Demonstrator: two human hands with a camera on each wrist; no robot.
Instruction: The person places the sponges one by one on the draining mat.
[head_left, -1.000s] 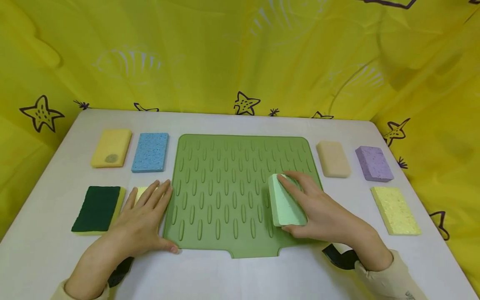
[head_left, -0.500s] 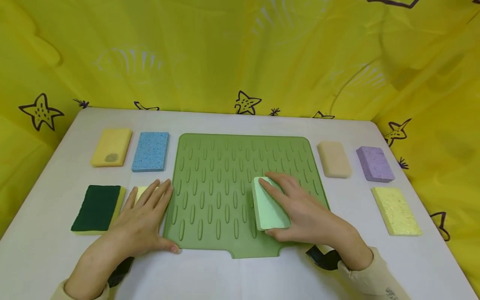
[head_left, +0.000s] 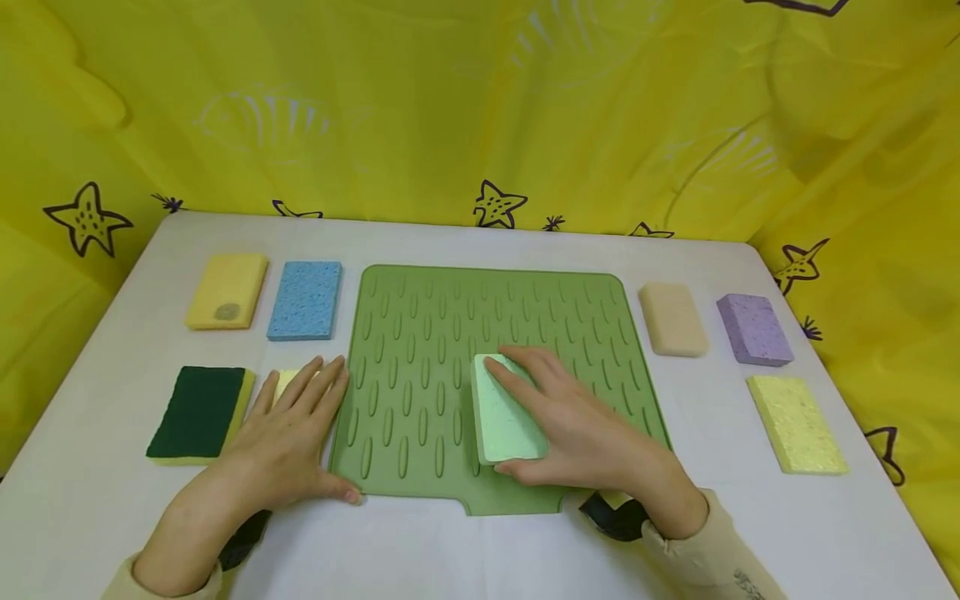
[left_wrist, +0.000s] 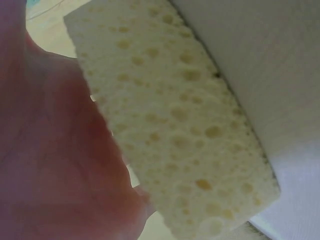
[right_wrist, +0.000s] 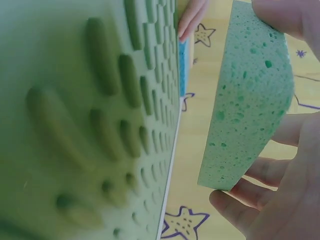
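A mint-green sponge [head_left: 506, 421] is in my right hand [head_left: 573, 429], thumb on its near end and fingers on its far end. In the right wrist view, a gap shows between this sponge [right_wrist: 245, 100] and the ridged green mat [right_wrist: 55, 60]. My left hand [head_left: 277, 454] lies spread at the mat's left side, its thumb by the near left corner. A pale yellow sponge [head_left: 285, 380] is mostly hidden behind the left fingers in the head view. Up close, the left wrist view has its porous side [left_wrist: 170, 120] beside the palm.
Left of the mat lie a yellow sponge [head_left: 227, 292], a blue sponge [head_left: 305, 302] and a dark green scouring sponge [head_left: 198, 414]. On the right are beige [head_left: 672, 320], purple [head_left: 755, 331] and yellow [head_left: 798, 425] sponges. A yellow patterned curtain [head_left: 420, 117] surrounds the white table [head_left: 420, 550].
My right hand has carried the mint-green sponge leftward over the mat, from its right part to around its middle. The left hand has stayed in place.
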